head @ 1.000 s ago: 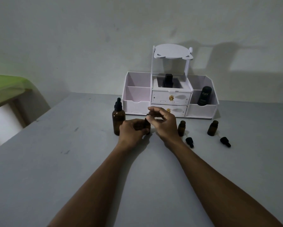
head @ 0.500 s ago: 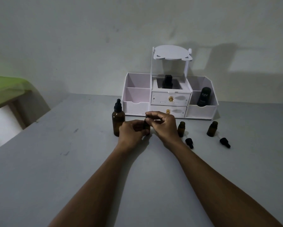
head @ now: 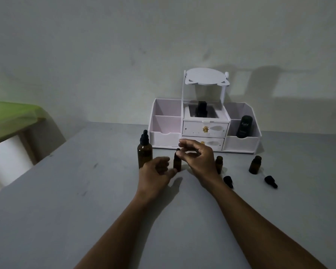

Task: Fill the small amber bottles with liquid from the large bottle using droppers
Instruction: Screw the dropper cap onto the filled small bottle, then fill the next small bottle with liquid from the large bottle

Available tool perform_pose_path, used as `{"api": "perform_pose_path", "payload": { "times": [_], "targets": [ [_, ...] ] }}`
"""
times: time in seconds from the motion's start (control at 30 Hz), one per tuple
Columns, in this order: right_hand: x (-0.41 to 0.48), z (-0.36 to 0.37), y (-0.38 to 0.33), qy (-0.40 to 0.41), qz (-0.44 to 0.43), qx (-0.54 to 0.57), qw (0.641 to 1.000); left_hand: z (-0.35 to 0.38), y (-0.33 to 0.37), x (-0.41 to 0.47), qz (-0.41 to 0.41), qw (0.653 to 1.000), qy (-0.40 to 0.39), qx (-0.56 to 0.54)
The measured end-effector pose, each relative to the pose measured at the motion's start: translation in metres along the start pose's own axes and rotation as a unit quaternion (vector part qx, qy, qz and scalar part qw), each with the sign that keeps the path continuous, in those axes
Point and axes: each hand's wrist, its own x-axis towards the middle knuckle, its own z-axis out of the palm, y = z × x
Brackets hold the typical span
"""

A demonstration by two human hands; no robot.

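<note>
Amber glass, lg bottle (head: 144, 156): upright on grey table (head: 66, 191), black dropper cap on, just left of L hand; liquid level not readable in dim light.
Sm amber bottle, centre (head: 177, 162): upright between both hands; black top at neck.
Sm amber bottle, mid-right (head: 219, 164): upright, uncapped, partly behind R wrist.
Sm amber bottle, far right (head: 255, 164): upright, uncapped, apart from the rest.
Contents of sm bottles: can't tell, glass too dark.
Loose droppers: one (head: 228, 181) lying near mid-right bottle, another (head: 270, 181) lying near far-right bottle.
White organiser (head: 165, 136): at back of table vs wall; two drawers w/ gold knobs in middle.
Organiser, top middle well: dark bottle (head: 201, 109) standing inside.
Organiser, R compartment: black tube (head: 244, 126) w/ white lettering, leaning.
Organiser, L compartments: nothing seen inside.
L hand (head: 155, 173): fingers loosely curled, thumb at base of centre bottle; not closed around it.
R hand (head: 197, 158): thumb and fingertips pinched at centre bottle's black top.
</note>
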Motion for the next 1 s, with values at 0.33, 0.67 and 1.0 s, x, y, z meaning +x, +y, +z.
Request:
{"api": "perform_pose_path", "payload": {
  "times": [0.33, 0.67, 1.0],
  "targets": [
    [0.009, 0.020, -0.047, 0.007, -0.077, 0.015, 0.997, -0.072, -0.017, -0.001, 0.064, 0.974, 0.213, -0.033],
    [0.026, 0.070, -0.061, -0.079, -0.042, -0.029, 0.996, -0.064, -0.026, 0.033, 0.062, 0.992, 0.043, -0.098],
    [0.032, 0.082, -0.057, -0.064, -0.049, -0.047, 0.996, -0.065, -0.029, 0.033, 0.064, 0.992, 0.031, -0.101]
  ]
}}
